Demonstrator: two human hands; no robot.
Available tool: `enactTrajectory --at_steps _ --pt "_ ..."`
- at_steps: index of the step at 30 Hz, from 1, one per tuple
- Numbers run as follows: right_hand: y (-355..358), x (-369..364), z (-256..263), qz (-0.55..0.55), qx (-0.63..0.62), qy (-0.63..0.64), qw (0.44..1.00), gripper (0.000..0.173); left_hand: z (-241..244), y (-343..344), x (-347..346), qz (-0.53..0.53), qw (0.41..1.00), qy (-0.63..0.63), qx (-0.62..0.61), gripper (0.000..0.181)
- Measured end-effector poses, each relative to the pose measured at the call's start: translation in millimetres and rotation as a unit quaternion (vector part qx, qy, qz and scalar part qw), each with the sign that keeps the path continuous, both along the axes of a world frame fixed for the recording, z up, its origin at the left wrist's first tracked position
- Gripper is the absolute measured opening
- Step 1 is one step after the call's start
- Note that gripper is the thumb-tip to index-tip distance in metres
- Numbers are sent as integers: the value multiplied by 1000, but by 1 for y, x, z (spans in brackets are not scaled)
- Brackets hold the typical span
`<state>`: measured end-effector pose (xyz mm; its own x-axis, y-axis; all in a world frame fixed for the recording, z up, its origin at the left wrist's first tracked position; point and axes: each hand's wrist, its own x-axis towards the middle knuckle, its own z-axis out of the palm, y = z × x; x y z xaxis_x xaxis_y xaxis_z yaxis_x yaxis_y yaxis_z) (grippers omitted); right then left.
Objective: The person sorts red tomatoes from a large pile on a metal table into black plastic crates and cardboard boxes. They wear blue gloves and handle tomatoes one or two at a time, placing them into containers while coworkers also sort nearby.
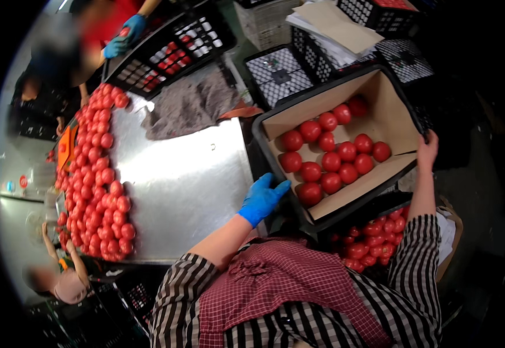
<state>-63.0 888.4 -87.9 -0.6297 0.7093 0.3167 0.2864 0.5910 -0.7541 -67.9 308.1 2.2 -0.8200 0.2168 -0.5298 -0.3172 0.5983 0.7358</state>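
Before me is a black plastic crate (pixel 263 130) lined with brown cardboard (pixel 387 93). Several red tomatoes (pixel 330 161) lie inside, mostly in loose rows, with bare liner between some of them. My left hand (pixel 259 200), in a blue glove, grips the crate's near left side, thumb at the rim and fingers partly hidden outside it. Ungloved, my right hand (pixel 427 150) holds the crate's right rim. The crate sits at a slant to the right of a metal table (pixel 183 195). Below its near edge, another crate of tomatoes (pixel 374 239) is partly covered.
A long heap of tomatoes (pixel 98 191) lines the table's far side, near a grey cloth (pixel 187 108) and an orange tray (pixel 65 148). Blue-gloved co-worker hands (pixel 124 37) hold a tomato over a black crate (pixel 170 56). Cardboard sheets (pixel 339 26) top crates behind.
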Motion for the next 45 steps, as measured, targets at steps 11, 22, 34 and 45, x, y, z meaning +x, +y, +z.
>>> enactTrajectory --at_steps 11,22,34,45 --pt "-74 -8 45 -99 92 -200 970 50 -9 4 -1 99 982 -121 105 62" --pt "-90 -13 56 -95 74 -182 976 52 -16 14 1 162 955 -167 186 54" --pt "-76 -18 55 -65 123 -266 954 54 -28 14 1 119 986 -53 107 61" --pt "-6 -54 61 58 159 -248 954 30 29 28 -21 98 992 -82 16 61"
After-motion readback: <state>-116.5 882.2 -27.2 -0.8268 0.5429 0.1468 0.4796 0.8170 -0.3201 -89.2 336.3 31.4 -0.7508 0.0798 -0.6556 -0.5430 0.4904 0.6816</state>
